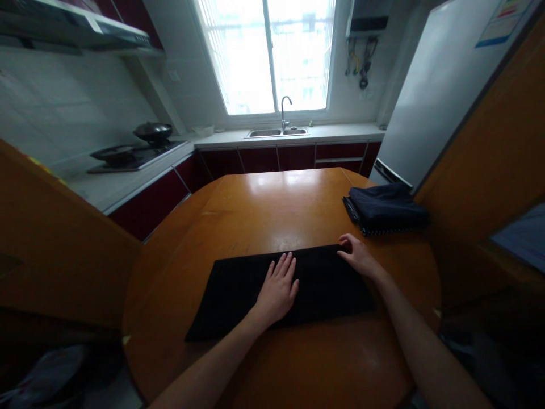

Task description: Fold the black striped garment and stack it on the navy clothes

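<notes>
A black folded cloth [323, 289] lies flat across the near part of the wooden table; its dark surface hides whether it is a garment. My left hand [276, 292] rests palm down on the middle of it, fingers stretched out. At its far right corner is my right hand [357, 254], the thumb on the near side and curled fingers at the far edge, with the corner between them. A stack of folded dark clothes [385, 207] sits beyond my right hand, near the table's right edge.
The rounded wooden table [264, 210] stands between orange-brown wooden panels. Behind it runs a counter with a sink [264, 133] beneath a window. At the left are a stove [145, 154] and a lidded pan [153, 130]; a fridge [443, 85] stands at the right.
</notes>
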Demonstrator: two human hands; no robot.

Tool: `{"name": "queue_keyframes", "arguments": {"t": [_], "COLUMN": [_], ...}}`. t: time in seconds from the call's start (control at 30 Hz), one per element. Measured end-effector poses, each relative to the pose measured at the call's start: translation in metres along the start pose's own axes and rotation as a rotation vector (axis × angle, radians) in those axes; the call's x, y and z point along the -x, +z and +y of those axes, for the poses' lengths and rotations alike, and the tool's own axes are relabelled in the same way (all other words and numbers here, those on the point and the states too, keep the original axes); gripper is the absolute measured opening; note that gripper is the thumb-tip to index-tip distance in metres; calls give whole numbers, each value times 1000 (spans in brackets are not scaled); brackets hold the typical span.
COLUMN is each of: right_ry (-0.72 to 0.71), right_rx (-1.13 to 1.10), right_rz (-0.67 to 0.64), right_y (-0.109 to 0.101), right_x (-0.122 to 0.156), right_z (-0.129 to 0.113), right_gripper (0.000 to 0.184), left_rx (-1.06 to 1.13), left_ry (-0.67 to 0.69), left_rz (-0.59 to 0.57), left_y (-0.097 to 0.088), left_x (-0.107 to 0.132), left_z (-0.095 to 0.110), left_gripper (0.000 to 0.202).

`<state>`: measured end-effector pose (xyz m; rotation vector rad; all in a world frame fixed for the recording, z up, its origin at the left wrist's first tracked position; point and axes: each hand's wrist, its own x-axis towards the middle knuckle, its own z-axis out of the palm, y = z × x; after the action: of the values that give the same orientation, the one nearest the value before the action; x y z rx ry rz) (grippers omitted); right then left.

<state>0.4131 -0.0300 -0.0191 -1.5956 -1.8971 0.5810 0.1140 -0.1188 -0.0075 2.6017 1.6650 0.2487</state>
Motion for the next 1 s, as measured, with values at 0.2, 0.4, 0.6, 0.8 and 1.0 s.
{"name": "queue_keyframes", "arguments": {"t": [0.2,0.4,0.6,0.8,1.0], "right_ry": [50,75,171,383,550], "right_rx": [120,-143,-455,-649,-665], "right_rz": [48,35,118,103,-92], "right_y": [8,3,2,3,-13], "right_x": [-5,-6,-4,-5,6], "right_z": [9,0,-13,-15,-14], "right_gripper": [25,20,34,39,32], "left_rx": [6,9,6,6,6], "left_ry": [3,3,3,18,6], "left_rz": [-4,8,9,21,25], "left_y": [-1,0,1,3,3], "left_x": [0,0,0,1,1], "left_z": [1,0,0,-1,-1], "left_gripper": [57,58,58,59,58]}}
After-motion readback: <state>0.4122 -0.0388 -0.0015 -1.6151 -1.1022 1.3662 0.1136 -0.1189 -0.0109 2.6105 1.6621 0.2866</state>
